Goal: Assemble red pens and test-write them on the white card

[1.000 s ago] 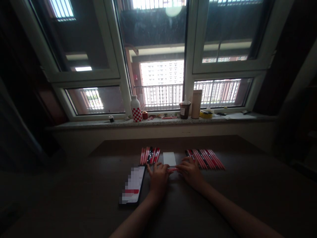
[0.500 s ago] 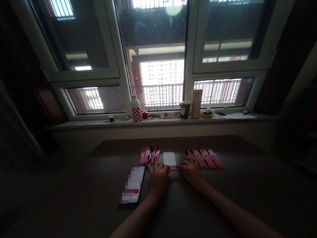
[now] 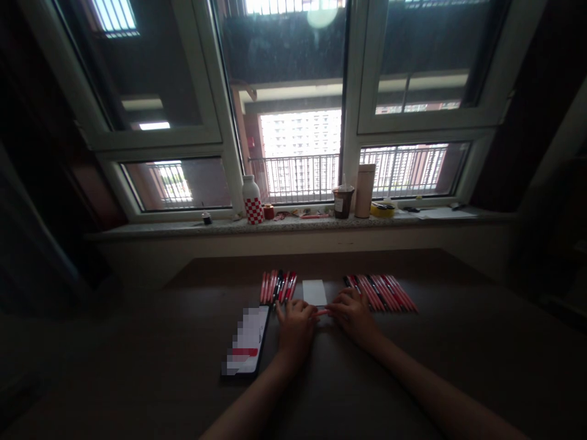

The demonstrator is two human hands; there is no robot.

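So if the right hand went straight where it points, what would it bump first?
Beyond the pink pen at its fingertips, the right hand would probably meet the white card first, though the left hand is close and depth unclear.

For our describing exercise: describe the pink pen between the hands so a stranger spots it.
On the brown table, find the white card. Just nearer the camera, between left hand and right hand, is the pink pen. It runs crosswise, unlike the left pen row and right pen row.

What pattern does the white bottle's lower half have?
Red-and-white checks on the bottle, seen in the head view.
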